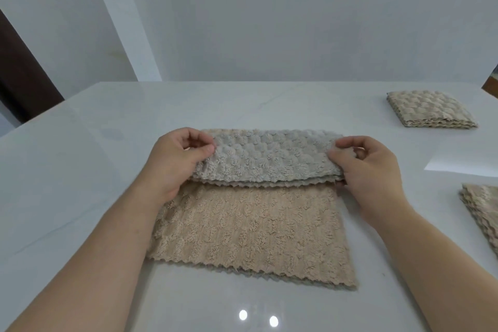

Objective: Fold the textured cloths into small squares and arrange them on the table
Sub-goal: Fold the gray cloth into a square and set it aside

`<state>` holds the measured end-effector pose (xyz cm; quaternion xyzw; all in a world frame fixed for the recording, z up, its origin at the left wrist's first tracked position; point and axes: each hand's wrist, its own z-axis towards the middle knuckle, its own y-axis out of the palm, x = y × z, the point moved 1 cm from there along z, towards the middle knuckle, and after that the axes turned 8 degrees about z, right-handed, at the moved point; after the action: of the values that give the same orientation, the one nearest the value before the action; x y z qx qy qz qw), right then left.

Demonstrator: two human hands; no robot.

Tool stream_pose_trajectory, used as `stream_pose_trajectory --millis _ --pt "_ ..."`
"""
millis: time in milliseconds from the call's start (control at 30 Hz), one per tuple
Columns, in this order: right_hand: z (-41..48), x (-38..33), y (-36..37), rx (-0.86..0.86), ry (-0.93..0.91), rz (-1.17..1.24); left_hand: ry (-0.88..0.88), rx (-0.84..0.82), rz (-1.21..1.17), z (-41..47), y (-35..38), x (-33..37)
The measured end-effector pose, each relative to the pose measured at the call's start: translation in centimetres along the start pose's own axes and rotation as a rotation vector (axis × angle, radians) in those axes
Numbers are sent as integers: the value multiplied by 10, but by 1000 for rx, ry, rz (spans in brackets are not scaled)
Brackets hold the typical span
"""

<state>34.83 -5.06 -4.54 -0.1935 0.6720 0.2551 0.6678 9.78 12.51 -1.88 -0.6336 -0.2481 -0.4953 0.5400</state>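
While the cloth (250, 226) lies on the table (80, 197), its far part is doubled over toward the near edge; left hand (175, 162) and right hand (369, 170) each pinch that flap's end. Judged: first fold under way. Next: align edges. Folded square (431, 112) beyond cloth, right.

The far part of the beige cloth (250, 226) is covered by its folded-over grey flap (266, 156). Its 9 o'clock edge is hidden under the left hand (175, 159); some fingers of the right hand (372, 170) are lost beneath the flap. At 4 o'clock a cloth stack (482, 213) is cut by the frame edge, as is a white sheet (463, 162) at 3 o'clock.
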Motion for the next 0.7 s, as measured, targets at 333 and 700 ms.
stream_pose_trajectory --millis 333,700 --pt "4 2 4 -94 47 -38 -317 72 -24 10 -13 -8" --pt "6 5 3 -96 -28 -110 -390 -131 -68 1 -21 5"
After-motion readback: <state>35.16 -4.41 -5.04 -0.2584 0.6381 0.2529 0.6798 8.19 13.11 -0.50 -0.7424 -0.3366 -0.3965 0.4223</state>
